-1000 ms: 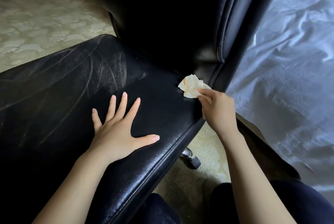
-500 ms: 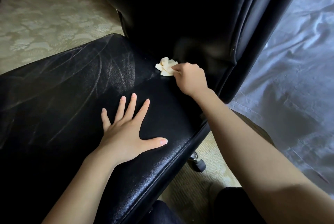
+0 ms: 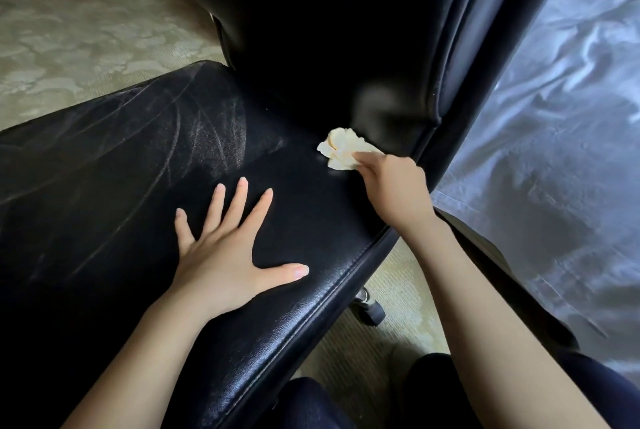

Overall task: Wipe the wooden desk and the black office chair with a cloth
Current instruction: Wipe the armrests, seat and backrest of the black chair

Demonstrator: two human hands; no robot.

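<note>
The black office chair (image 3: 114, 186) fills the head view, its leather seat streaked with pale dust marks on the left and its backrest rising at the top. My right hand (image 3: 391, 189) pinches a crumpled cream cloth (image 3: 341, 151) against the seat's rear, close to the crease under the backrest. My left hand (image 3: 225, 252) lies flat on the seat with fingers spread, nearer the front edge. The wooden desk is not in view.
A pale patterned carpet (image 3: 76, 30) lies to the left and under the chair. A chair caster (image 3: 370, 310) shows below the seat's edge. A bluish-grey wrinkled sheet (image 3: 554, 151) covers the right side. My dark-clothed knees are at the bottom.
My right hand swept the cloth left along the seat's rear crease, then came back to the right and a little toward me. My left hand stayed flat on the seat.
</note>
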